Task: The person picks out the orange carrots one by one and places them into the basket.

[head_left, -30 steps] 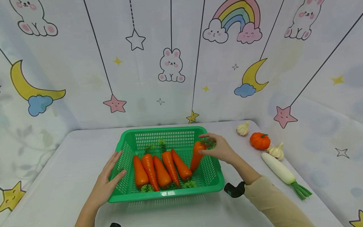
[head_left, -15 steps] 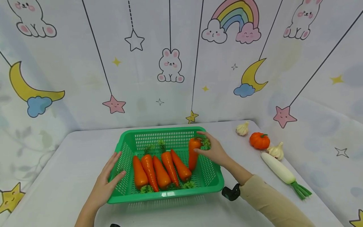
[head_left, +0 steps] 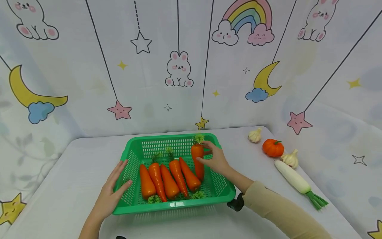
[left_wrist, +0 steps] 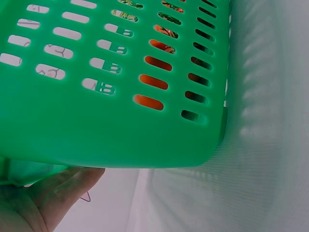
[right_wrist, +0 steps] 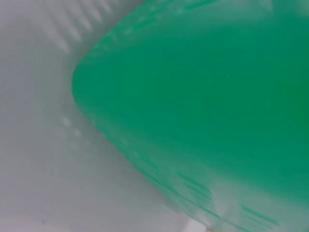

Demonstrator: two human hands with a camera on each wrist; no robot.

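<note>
An orange carrot (head_left: 197,160) with a green tuft leans nearly upright at the right of the row inside a green plastic basket (head_left: 149,207). My right hand (head_left: 217,160) holds this carrot near its top, thumb in front and fingers on its right side. Several other carrots (head_left: 170,184) lie side by side on the basket floor. My left hand (head_left: 111,192) rests at the basket's left rim with its fingers extended and its thumb pointing inward. In the left wrist view the fingers (left_wrist: 72,191) show by the basket wall; the right wrist view shows mostly blurred green basket.
Along the table's right side lie a garlic bulb (head_left: 255,136), a small orange pumpkin (head_left: 273,148), a second garlic bulb (head_left: 290,159) and a white radish (head_left: 293,177) with green stalks. A patterned cloth (head_left: 149,93) hangs behind the white table (head_left: 59,186).
My right hand has moved left with the carrot, bringing it closer to the row. Its leafy tuft has swung from the right to the top. My left hand stays in place.
</note>
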